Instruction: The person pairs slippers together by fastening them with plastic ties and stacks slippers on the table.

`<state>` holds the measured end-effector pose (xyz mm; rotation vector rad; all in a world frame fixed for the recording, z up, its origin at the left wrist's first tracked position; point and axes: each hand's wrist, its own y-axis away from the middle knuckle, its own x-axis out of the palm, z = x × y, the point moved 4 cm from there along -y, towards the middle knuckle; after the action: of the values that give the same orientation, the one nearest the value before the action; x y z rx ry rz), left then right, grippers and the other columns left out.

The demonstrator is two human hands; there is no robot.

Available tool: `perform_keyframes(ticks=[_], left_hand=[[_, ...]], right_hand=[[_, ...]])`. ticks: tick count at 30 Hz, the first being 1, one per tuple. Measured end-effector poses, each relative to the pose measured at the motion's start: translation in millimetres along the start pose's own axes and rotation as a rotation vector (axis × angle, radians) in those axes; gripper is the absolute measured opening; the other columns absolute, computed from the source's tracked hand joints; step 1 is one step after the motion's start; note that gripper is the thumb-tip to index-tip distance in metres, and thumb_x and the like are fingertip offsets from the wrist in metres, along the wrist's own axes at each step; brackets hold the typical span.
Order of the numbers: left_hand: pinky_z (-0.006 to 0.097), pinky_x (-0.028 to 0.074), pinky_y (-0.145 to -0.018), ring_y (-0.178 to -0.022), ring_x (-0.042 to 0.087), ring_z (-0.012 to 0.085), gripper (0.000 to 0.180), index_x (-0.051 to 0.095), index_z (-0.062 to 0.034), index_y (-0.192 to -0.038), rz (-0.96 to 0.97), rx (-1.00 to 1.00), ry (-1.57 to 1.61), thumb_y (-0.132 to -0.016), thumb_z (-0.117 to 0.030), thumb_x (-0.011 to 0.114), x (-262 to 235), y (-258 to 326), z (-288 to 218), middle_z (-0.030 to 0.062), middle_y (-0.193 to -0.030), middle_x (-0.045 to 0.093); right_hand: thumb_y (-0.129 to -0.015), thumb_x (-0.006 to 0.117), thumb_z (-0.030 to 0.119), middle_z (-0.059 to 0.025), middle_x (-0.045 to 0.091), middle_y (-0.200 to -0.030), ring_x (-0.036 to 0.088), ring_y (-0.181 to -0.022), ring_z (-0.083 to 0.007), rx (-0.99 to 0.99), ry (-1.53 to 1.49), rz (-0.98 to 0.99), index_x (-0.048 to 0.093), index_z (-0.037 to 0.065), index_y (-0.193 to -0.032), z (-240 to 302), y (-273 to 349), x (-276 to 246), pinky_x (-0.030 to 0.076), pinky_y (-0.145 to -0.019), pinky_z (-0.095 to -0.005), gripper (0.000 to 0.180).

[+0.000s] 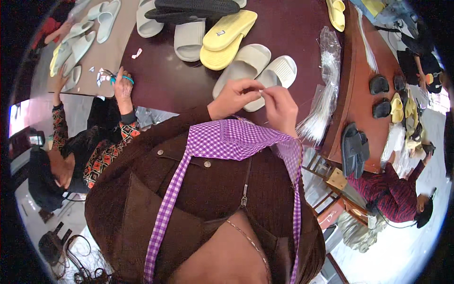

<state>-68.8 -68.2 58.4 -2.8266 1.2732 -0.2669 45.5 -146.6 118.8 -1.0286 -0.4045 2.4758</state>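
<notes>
Brown-sleeved, the left hand is being held close to the right hand; both are being pinched at the tips, contents too small to tell, seemingly for precision. Just beyond, pale slippers are being kept on the table, white strands rightward, apparently for reach.

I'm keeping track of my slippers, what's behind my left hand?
Behind your left hand, two off-white slippers lie on the dark table, their far ends showing. The hand covers part of them; anything there can't be seen.
</notes>
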Motion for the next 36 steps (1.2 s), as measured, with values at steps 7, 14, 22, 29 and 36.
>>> perform_keyframes(ticks=[7, 14, 22, 29, 36], left_hand=[[0.021, 0.045, -0.063, -0.071, 0.054, 0.0066, 0.019, 0.061, 0.0006, -0.099, -0.076, -0.145, 0.086, -0.083, -0.009, 0.060, -9.9, 13.5, 9.4, 0.0021, -0.085, 0.061], [0.023, 0.044, -0.057, -0.064, 0.053, 0.0098, 0.016, 0.059, 0.0003, -0.090, -0.093, -0.510, 0.325, -0.086, -0.015, 0.057, -12.0, 19.4, 69.4, 0.0033, -0.077, 0.059], [0.026, 0.044, -0.052, -0.060, 0.054, 0.0134, 0.016, 0.056, -0.0011, -0.086, -0.109, -0.878, 0.472, -0.088, -0.016, 0.053, -3.0, 8.8, 126.3, 0.0052, -0.073, 0.058], [0.027, 0.044, -0.049, -0.059, 0.056, 0.0159, 0.015, 0.056, -0.0012, -0.083, -0.086, -0.811, 0.683, -0.086, -0.015, 0.054, 7.6, -25.5, 148.5, 0.0070, -0.070, 0.058], [0.028, 0.041, -0.041, -0.054, 0.056, 0.0157, 0.017, 0.055, 0.0001, -0.079, -0.138, -0.782, 0.428, -0.084, -0.016, 0.055, -8.4, -41.2, 144.4, 0.0085, -0.068, 0.058]], right_hand=[[-0.076, 0.061, 0.007, -0.0104, 0.059, -0.077, 0.059, -0.070, -0.0292, 0.073, 0.072, 0.079, 0.060, 0.004, -0.080, -5.2, 8.5, 23.0, 0.047, -0.061, -0.0359, 0.005], [-0.077, 0.060, 0.008, -0.0118, 0.059, -0.079, 0.059, -0.071, -0.0299, 0.135, 0.108, 0.185, 0.061, 0.004, -0.080, -42.5, 36.5, 48.5, 0.047, -0.062, -0.0373, 0.005], [-0.079, 0.057, 0.010, -0.0138, 0.057, -0.080, 0.058, -0.074, -0.0331, 0.189, 0.182, 0.243, 0.058, 0.004, -0.081, -80.5, 49.9, 64.4, 0.047, -0.064, -0.0406, 0.007], [-0.078, 0.056, 0.009, -0.0146, 0.058, -0.083, 0.057, -0.077, -0.0333, 0.200, 0.225, 0.187, 0.058, 0.002, -0.083, -106.3, 34.3, 58.2, 0.047, -0.066, -0.0403, 0.009], [-0.080, 0.058, 0.009, -0.0139, 0.064, -0.082, 0.062, -0.069, -0.0226, 0.492, -0.098, 0.011, 0.063, 0.000, -0.090, -137.6, 22.3, 22.7, 0.048, -0.063, -0.0318, 0.014]])
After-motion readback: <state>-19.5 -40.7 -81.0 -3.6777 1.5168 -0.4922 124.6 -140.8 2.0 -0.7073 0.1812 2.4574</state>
